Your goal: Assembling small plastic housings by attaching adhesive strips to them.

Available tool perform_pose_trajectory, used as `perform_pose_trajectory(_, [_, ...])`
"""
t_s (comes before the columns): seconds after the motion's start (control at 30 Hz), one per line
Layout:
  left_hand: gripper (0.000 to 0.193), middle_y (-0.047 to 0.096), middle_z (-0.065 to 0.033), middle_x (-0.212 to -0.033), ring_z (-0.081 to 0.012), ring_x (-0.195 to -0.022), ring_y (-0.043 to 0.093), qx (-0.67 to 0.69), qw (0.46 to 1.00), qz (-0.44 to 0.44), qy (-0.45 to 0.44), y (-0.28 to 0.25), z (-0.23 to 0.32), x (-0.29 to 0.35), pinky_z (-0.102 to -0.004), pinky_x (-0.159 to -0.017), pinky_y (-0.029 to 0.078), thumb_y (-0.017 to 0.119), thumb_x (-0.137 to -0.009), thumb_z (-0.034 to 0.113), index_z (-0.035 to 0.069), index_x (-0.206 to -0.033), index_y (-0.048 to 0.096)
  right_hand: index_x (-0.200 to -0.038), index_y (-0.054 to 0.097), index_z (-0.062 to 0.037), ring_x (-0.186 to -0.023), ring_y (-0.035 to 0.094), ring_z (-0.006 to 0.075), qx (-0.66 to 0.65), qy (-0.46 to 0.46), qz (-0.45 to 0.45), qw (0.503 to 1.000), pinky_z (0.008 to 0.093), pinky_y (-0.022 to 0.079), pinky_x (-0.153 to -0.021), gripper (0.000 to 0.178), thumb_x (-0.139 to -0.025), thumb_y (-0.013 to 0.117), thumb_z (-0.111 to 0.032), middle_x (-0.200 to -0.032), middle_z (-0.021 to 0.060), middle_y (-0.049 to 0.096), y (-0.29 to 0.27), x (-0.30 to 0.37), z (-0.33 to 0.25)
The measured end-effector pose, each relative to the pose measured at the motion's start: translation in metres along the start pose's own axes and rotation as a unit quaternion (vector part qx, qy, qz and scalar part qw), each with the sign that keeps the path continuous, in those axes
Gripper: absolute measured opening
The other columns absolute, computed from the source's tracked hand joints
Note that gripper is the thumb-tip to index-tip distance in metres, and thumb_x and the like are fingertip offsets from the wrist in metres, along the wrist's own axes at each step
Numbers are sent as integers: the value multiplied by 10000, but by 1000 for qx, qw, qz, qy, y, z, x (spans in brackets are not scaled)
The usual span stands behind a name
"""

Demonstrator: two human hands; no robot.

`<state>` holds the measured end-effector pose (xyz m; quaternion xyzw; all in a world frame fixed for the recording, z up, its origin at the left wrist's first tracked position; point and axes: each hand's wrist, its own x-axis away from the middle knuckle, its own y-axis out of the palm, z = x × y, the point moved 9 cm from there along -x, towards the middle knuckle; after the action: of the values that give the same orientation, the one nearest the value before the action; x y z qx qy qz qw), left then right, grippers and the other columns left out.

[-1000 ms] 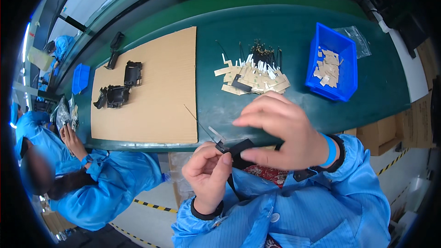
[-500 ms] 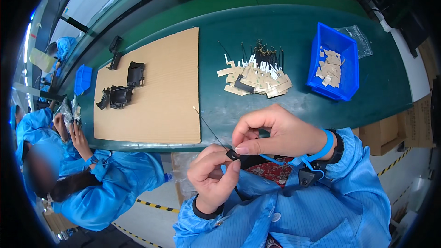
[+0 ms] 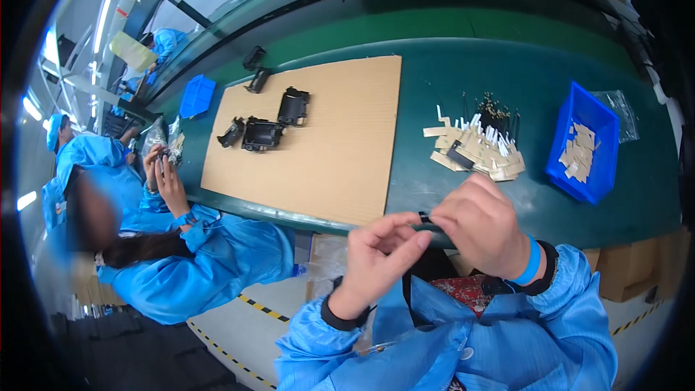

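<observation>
A small flat black piece (image 3: pixel 425 218) is over the table's near edge, mostly covered by fingers. My right hand (image 3: pixel 480 223) pinches it between thumb and forefinger. My left hand (image 3: pixel 381 255) is beside it, palm turned up, with a fingertip at the piece's left end and the thumb apart below. The thin black wire seen on the piece earlier cannot be made out now. Beyond my right hand lies a pile of tan-backed flat pieces (image 3: pixel 486 158) with white ends and black wires. One dark piece (image 3: pixel 459 155) rests on the pile.
A cardboard sheet (image 3: pixel 329 166) on the green table (image 3: pixel 441 65) bears several black plastic housings (image 3: pixel 262 135). At right, a blue bin (image 3: pixel 612 166) holds tan paper scraps (image 3: pixel 578 156) beside a clear bag (image 3: pixel 619 116). Another person's hands (image 3: pixel 170 185) work at left, near a smaller blue bin (image 3: pixel 198 96).
Both my hands have moved right, and the black piece now sits in my right fingertips. My left thumb has come away from it. The view has turned, shifting the table rightward.
</observation>
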<state>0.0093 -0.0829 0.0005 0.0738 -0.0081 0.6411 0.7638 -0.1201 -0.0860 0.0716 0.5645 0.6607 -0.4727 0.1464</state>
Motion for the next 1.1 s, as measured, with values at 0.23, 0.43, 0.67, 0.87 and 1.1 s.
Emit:
perform_pose_trajectory(0.23, [289,613,-77,-922,-130,-815,563,-409,888,165,129,-99,56,-49,-254,-672,468,658,-761,80,-7,-1029,592,-755,574,4,-616,511,249,-51,110,73,990,320,415,-551,91,-696,643,17,-705,101,544,-10,1,35])
perform_pose_trajectory(0.43, [245,590,-138,-910,-257,-837,567,-615,728,201,229,-149,84,-85,-323,-736,452,671,-721,114,-22,-915,607,-788,573,17,-585,505,107,-180,228,68,954,238,400,-530,51,-772,609,-15,-706,60,546,0,10,67])
perform_pose_trajectory(0.67, [157,600,-31,-739,-91,-677,528,-294,951,-29,90,-21,46,-57,-220,-602,398,706,-677,78,11,-796,628,-802,582,7,-578,490,110,-205,250,28,946,240,394,-525,73,-773,624,-45,-696,52,529,12,14,74])
perform_pose_trajectory(0.87, [109,562,-16,-682,-80,-628,487,-238,968,-27,69,2,27,-44,-210,-583,382,688,-673,24,10,-759,624,-798,584,-1,-561,480,117,-237,243,8,941,248,393,-521,87,-778,624,-76,-674,50,528,16,14,70])
perform_pose_trajectory(1.1, [80,575,-23,-708,-68,-649,493,-120,991,1,55,2,15,-33,-204,-592,397,659,-722,-1,-10,-794,623,-806,580,0,-569,486,112,-261,236,-11,936,241,392,-516,119,-779,629,-105,-675,47,541,17,12,66])
